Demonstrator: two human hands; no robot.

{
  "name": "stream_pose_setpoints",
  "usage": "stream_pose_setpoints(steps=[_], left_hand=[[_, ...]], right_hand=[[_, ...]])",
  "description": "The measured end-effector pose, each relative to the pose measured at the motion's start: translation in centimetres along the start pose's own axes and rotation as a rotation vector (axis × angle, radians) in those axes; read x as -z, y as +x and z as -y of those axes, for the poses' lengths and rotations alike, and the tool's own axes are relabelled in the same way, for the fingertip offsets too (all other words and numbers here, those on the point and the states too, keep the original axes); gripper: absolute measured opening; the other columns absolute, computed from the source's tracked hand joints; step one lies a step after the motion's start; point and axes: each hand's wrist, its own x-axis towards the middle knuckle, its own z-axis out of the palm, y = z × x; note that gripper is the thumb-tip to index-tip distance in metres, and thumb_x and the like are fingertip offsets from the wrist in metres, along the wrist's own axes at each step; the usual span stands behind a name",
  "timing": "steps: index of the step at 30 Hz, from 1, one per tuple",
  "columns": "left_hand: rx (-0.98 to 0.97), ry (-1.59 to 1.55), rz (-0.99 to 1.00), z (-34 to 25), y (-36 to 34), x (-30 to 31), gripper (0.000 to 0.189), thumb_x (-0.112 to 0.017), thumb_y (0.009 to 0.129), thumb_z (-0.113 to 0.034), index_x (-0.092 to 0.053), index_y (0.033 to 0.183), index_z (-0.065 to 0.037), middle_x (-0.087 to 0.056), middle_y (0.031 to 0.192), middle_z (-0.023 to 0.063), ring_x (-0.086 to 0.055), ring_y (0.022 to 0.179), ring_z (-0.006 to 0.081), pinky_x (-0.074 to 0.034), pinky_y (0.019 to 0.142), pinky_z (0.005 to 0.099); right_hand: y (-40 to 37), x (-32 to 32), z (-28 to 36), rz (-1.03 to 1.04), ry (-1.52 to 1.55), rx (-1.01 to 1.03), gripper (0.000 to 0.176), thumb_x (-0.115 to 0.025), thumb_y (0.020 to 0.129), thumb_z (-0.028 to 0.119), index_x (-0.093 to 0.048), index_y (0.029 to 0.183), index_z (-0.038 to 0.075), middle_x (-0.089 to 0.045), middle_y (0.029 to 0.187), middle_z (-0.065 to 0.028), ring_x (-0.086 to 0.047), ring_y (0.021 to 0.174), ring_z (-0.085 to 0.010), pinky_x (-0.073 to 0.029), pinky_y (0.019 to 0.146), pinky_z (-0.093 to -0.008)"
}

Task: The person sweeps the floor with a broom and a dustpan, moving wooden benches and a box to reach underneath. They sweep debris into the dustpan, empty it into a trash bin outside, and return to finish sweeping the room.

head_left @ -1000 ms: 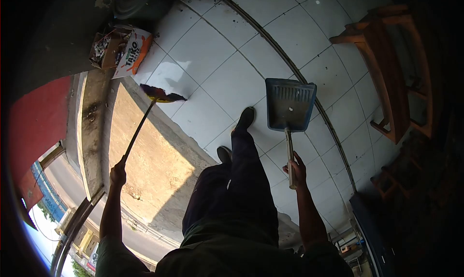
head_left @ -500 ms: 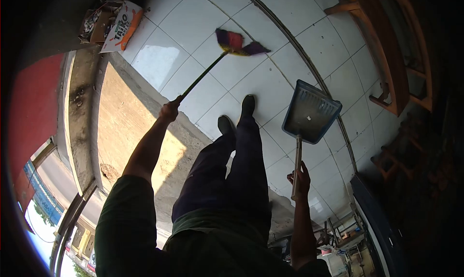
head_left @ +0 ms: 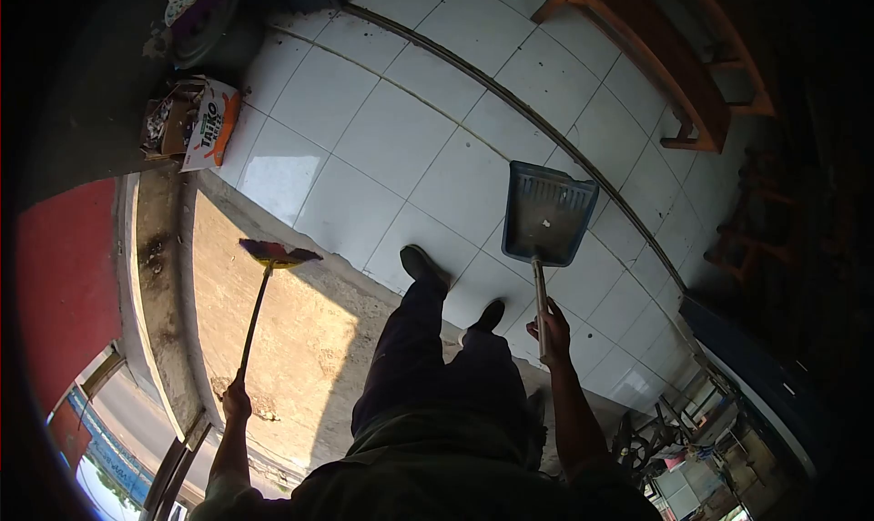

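Note:
At the lower left, my left hand (head_left: 237,401) is wrapped round the handle of a broom. The broom's purple, red and yellow head (head_left: 278,254) is over the sunlit concrete strip (head_left: 273,339), beside the edge of the white tiles. My right hand (head_left: 553,333) grips the pale handle of a blue-grey dustpan (head_left: 549,216), right of my feet. The pan is over the tiled floor (head_left: 364,111), and a small white scrap lies in it. Whether the pan touches the floor I cannot tell.
An open carton (head_left: 215,125) of small items stands at the upper left. A dark metal track (head_left: 510,98) curves across the tiles. Wooden benches (head_left: 660,57) stand at the upper right. A low concrete ledge (head_left: 157,284) runs along the left, and a bicycle-like object is at the lower right.
The broom has swung left and down from the tiles to over the concrete strip. My feet have shifted, with the left one forward now. The dustpan appears slightly further left in view, still held.

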Motion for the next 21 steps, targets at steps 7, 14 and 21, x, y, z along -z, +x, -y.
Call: stream_pose_setpoints(steps=[7, 14, 21], left_hand=[[-0.738, -0.611, -0.053, -33.7, 15.9, -6.0, 0.039, -0.026, 0.09, -0.024, -0.048, 0.119, -0.009, -0.051, 0.115, 0.0135, -0.05, 0.106, 0.0277, -0.044, 0.084, 0.0339], [-0.509, -0.096, 0.163, -57.7, 18.7, -6.6, 0.04, -0.039, 0.082, -0.012, -0.047, 0.118, -0.026, -0.06, 0.096, 0.0133, -0.059, 0.088, 0.0304, -0.049, 0.076, 0.04], [-0.06, 0.474, 0.215, -25.7, 6.4, -3.2, 0.023, -0.039, 0.088, -0.025, -0.054, 0.102, -0.015, -0.059, 0.096, 0.0126, -0.057, 0.093, 0.029, -0.048, 0.076, 0.0378]], right_hand=[[-0.7, 4.3, -1.0, -0.047, 0.028, 0.005, 0.045, -0.049, 0.083, 0.019, -0.039, 0.125, 0.01, -0.05, 0.073, -0.0032, -0.056, 0.062, -0.0143, -0.051, 0.065, -0.0297], [-2.7, 11.5, -3.3, -0.167, -0.065, -0.062, 0.049, -0.052, 0.081, 0.014, -0.036, 0.127, 0.007, -0.051, 0.068, -0.0057, -0.057, 0.059, -0.0161, -0.051, 0.059, -0.0299], [-0.2, 21.1, -3.5, 0.01, 0.02, -0.057, 0.047, -0.051, 0.082, 0.012, -0.036, 0.126, 0.006, -0.053, 0.068, -0.0065, -0.059, 0.059, -0.0187, -0.051, 0.057, -0.031]])
